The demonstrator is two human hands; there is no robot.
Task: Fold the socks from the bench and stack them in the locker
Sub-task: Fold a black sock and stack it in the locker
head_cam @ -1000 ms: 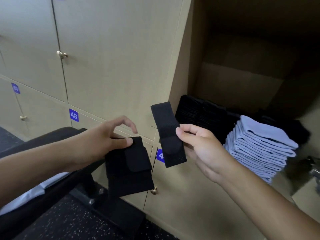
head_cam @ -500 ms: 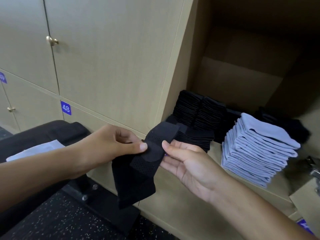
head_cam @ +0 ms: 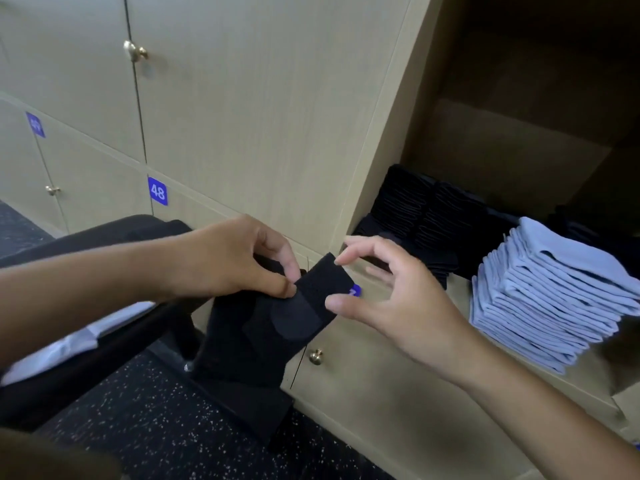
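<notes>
While I am pinching the black socks (head_cam: 263, 327) in my left hand (head_cam: 239, 258), thumb clamping the top flap in front of me, my right hand (head_cam: 388, 299) is hovering half open, fingertips brushing the edge. They are feeling light, limp, likely to unfold; gripping across the fold seems safest. Beyond, folded stacks are sitting in the locker (head_cam: 512, 157).

Head view, angled down, close above hands (head_cam: 398, 306)
</notes>
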